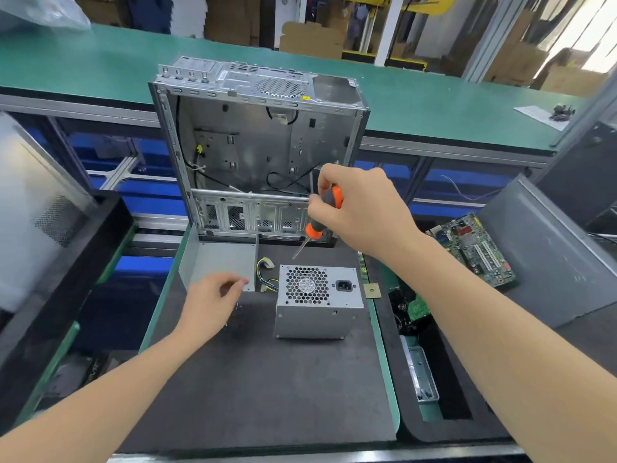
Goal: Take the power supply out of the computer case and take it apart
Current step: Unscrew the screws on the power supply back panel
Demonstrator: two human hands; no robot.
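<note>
Head view: power supply (319, 300) is out of the computer case (257, 145), at its 6 o'clock. Teardown stage: right hand (364, 208) fingers grip the screwdriver (325, 212), left hand (213, 302) fingers curl by the metal cover (223, 262) at 9 o'clock, can't tell if pinching. Next probably needs the tip on a screw. Open room at 6, tabletop (267, 379) edge close at 3.

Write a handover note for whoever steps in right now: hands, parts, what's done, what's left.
Right hand: grips the orange-and-grey screwdriver, tip pointing down over the dark mat.
Left hand: curled at the lower edge of a bent grey metal panel; grip unclear.
Power supply: on the mat, in front of the open computer case, wires beside the panel.
Done: supply is out of the case.
Left: opening up the supply.
</note>
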